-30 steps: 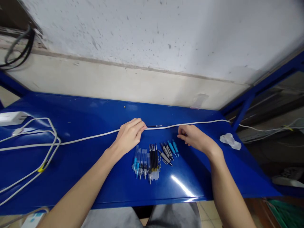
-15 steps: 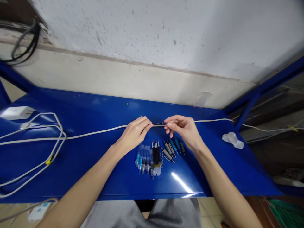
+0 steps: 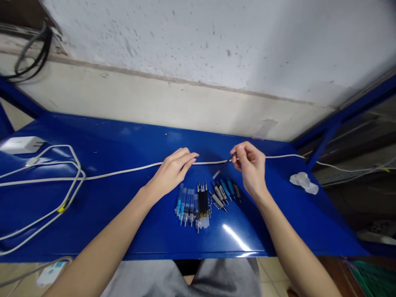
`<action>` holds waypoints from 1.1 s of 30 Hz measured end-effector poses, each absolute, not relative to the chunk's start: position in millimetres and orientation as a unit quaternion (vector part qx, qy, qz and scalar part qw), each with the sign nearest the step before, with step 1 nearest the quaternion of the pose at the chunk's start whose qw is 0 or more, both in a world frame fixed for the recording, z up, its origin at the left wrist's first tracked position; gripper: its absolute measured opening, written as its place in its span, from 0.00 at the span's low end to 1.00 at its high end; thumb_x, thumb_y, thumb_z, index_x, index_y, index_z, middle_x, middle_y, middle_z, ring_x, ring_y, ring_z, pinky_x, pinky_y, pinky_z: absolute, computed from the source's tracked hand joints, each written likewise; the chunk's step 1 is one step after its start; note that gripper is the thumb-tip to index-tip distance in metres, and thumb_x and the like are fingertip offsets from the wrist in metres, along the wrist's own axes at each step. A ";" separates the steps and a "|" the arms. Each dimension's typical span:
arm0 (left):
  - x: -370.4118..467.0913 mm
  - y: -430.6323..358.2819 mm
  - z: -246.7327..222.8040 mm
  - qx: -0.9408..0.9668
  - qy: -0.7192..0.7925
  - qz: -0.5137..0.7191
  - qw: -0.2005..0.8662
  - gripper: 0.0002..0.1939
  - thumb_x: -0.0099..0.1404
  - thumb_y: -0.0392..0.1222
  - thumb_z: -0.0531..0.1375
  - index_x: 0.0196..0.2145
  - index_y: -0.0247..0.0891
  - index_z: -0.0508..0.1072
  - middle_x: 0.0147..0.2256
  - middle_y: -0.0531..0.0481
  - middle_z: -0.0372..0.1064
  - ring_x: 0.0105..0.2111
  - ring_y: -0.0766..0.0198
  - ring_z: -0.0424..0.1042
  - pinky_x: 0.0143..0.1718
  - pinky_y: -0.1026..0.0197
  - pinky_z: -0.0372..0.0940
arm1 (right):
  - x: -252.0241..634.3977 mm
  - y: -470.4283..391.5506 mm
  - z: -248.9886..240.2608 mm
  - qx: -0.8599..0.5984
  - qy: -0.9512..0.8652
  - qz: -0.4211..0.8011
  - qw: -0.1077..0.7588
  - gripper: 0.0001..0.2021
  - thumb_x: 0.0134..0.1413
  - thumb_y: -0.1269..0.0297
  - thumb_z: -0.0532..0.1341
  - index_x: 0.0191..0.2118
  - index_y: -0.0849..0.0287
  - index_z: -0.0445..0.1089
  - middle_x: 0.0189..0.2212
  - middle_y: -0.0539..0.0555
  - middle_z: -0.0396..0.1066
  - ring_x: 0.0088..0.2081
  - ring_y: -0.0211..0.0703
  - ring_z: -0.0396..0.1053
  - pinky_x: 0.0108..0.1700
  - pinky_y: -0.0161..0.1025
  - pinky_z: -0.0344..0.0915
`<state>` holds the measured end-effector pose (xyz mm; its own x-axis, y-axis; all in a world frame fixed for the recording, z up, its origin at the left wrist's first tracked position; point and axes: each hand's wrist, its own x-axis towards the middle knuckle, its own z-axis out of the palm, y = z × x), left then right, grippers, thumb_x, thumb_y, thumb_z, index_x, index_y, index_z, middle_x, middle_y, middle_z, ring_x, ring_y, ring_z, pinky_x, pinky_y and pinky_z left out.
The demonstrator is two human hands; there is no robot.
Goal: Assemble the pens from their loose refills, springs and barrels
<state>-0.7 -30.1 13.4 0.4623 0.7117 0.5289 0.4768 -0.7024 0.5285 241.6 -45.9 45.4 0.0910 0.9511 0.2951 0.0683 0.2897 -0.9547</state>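
My right hand pinches a black pen refill, which slants down to the left, its yellowish band and clear end lowest. To the left, my left hand hovers over the white cable with fingers stretched and thumb slightly apart; nothing shows in it. Below lie clear pen barrels, some with blue parts, in a row. Beside them several black refills lie side by side. Grey, blue and black pen grip sections form a slanted row, with small springs near them.
A white cable runs across the blue metal table and coils at the left near a white charger. Crumpled clear plastic lies at the right. A wall stands behind, with blue frame posts at the sides.
The refill, earlier stretched level between both hands, has come away from my left hand. My right hand has moved right with it, tilting it downward. My left hand's fingers have loosened.
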 end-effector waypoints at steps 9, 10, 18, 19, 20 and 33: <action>-3.6 -26.7 10.9 0.833 0.385 0.368 0.148 0.14 0.77 0.41 0.52 0.46 0.35 0.77 0.38 0.45 0.73 0.39 0.61 0.73 0.42 0.59 0.66 | 232.3 -54.5 43.8 -0.402 -0.702 0.498 0.314 0.19 0.68 0.49 0.59 0.35 0.60 0.74 0.22 0.48 0.70 0.26 0.35 0.62 0.31 0.35 0.56; -3.7 -26.7 10.4 0.833 0.389 0.365 0.148 0.14 0.77 0.41 0.53 0.45 0.35 0.77 0.38 0.46 0.74 0.38 0.61 0.74 0.42 0.60 0.66 | 231.7 -55.3 43.4 -0.401 -0.703 0.499 0.310 0.19 0.68 0.49 0.59 0.35 0.60 0.74 0.22 0.48 0.70 0.26 0.36 0.62 0.32 0.35 0.56; -2.9 -29.9 12.8 0.838 0.426 0.324 0.107 0.12 0.76 0.40 0.54 0.44 0.39 0.78 0.37 0.51 0.77 0.31 0.66 0.74 0.33 0.63 0.62 | 231.9 -53.2 37.8 -0.396 -0.715 0.497 0.291 0.20 0.69 0.50 0.58 0.31 0.61 0.73 0.24 0.50 0.72 0.28 0.37 0.66 0.36 0.35 0.59; -3.0 -30.1 13.3 0.839 0.428 0.319 0.103 0.12 0.75 0.39 0.54 0.44 0.39 0.78 0.37 0.51 0.77 0.31 0.66 0.74 0.33 0.63 0.62 | 231.3 -53.2 37.3 -0.396 -0.717 0.497 0.287 0.20 0.69 0.50 0.59 0.31 0.61 0.73 0.24 0.50 0.72 0.28 0.37 0.67 0.36 0.35 0.60; -3.2 -30.3 13.7 0.841 0.429 0.314 0.100 0.12 0.75 0.38 0.54 0.44 0.39 0.78 0.38 0.51 0.78 0.32 0.66 0.75 0.34 0.63 0.62 | 230.8 -53.2 37.0 -0.398 -0.717 0.498 0.281 0.20 0.68 0.50 0.59 0.30 0.61 0.73 0.25 0.50 0.72 0.28 0.37 0.67 0.36 0.36 0.60; -5.0 -29.9 14.7 0.852 0.440 0.268 0.088 0.13 0.73 0.39 0.54 0.42 0.40 0.79 0.40 0.50 0.80 0.37 0.61 0.79 0.36 0.62 0.64 | 230.7 -52.3 30.5 -0.417 -0.725 0.492 0.241 0.15 0.64 0.52 0.63 0.33 0.60 0.74 0.23 0.48 0.68 0.25 0.36 0.60 0.30 0.36 0.57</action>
<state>-5.0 -29.9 14.7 0.4682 0.7978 0.3798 0.7033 -0.5967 0.3864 230.7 -52.3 30.5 -0.5361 0.8419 -0.0614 0.3681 0.1677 -0.9145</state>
